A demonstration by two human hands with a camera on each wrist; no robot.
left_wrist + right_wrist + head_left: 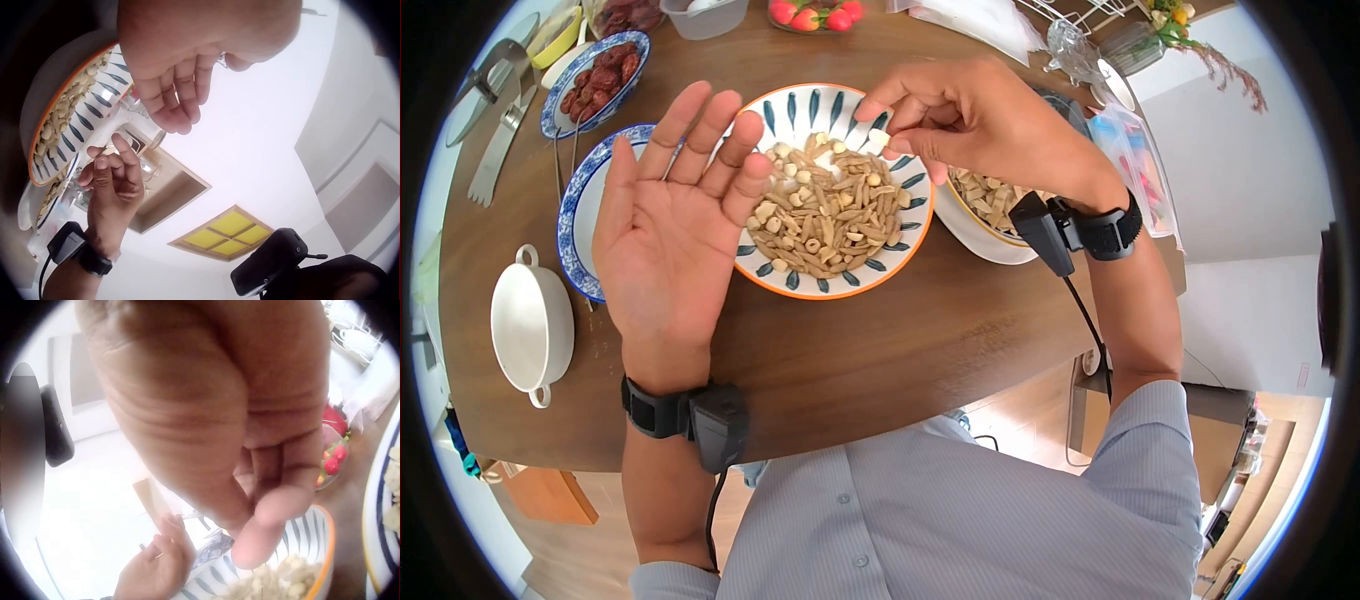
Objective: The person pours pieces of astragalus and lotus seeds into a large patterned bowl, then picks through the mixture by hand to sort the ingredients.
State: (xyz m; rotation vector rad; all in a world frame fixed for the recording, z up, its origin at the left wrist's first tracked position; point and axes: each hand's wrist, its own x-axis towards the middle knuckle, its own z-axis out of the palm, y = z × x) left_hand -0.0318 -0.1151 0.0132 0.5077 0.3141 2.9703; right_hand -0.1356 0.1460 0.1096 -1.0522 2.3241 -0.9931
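My left hand is held palm up with its fingers extended, overlapping the left rim of a striped, orange-edged bowl in the head view. In that bowl lie brown, slender dried pieces mixed with pale, rounded seeds. Over its right rim, my right hand pinches a small cream-coloured chunk at the thumb and fingertips. The right wrist view shows the thumb against a fingertip, with the chunk hidden there. No object lies on the left palm.
Right of the striped bowl, a second bowl holds flat, pale slices. A blue-rimmed plate, a white two-handled pot and a dish of dried red dates stand at left. Strawberries sit at the back of the wooden table.
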